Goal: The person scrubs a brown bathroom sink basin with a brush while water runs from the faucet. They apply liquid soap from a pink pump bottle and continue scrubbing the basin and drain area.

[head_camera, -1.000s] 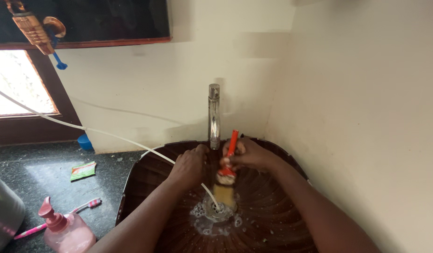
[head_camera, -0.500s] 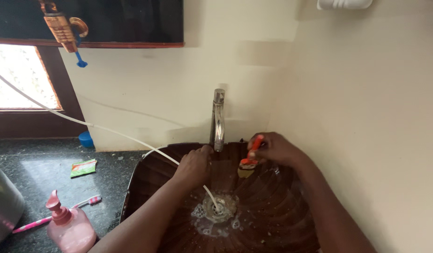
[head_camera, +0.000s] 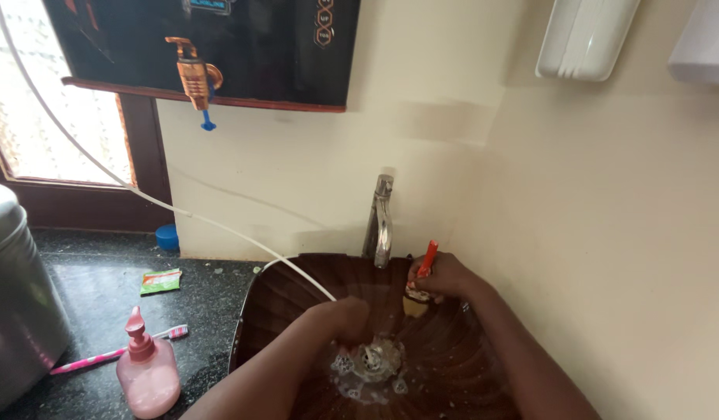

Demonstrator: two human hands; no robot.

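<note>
Brush: a small paintbrush (head_camera: 419,289) with a red handle, held bristles-down over the right side of the brown sink (head_camera: 254,311).
Right hand: right hand (head_camera: 445,276) clamped round the handle.
Left hand: left hand (head_camera: 345,319) low by the drain (head_camera: 373,359), fingers curled; I cannot tell if it grips anything.
Tip: judged from here, bring the bristles under the tap (head_camera: 381,222), clear of the white hose (head_camera: 219,225).
Counter: pink soap pump bottle (head_camera: 148,375) and toothbrush (head_camera: 110,354) to the left.
</note>
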